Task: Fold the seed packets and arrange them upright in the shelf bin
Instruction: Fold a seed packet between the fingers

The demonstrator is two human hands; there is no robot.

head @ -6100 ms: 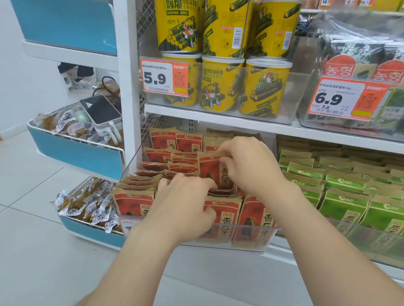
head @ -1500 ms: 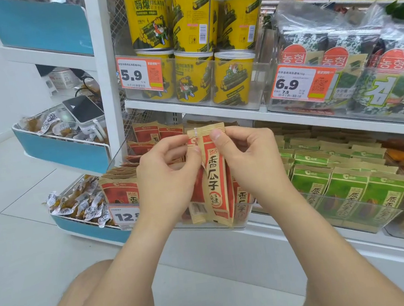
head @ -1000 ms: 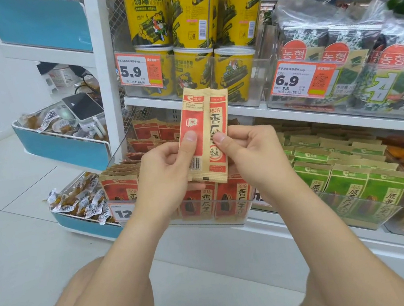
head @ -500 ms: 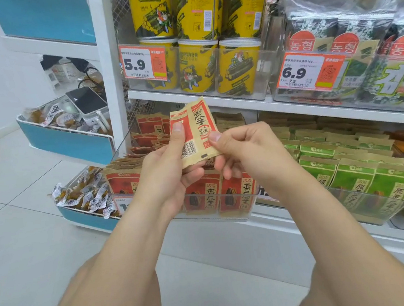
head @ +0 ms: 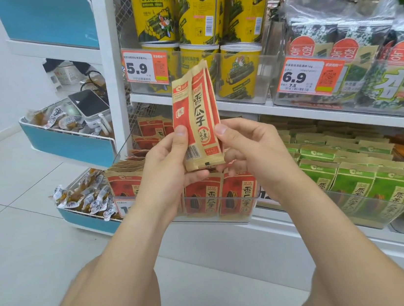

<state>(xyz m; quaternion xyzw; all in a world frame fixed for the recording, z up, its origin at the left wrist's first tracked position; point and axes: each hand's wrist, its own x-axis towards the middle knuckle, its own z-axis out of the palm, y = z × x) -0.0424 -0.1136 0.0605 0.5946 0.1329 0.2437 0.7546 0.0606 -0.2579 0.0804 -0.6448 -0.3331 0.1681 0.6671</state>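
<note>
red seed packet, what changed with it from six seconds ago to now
The left hand and right hand rose out of the clear bin and now pinch one red seed packet, folded lengthwise, upright before the shelf; half a second ago it tilted. Binned packets and yellow tubs stayed put.

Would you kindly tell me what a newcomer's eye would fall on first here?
The folded red seed packet at centre draws the eye, held upright and pinched between the left hand and the right hand. Just below stands the clear shelf bin of matching red packets. Above, on the upper shelf, bright yellow tubs stand by a 5.9 price tag.
</note>
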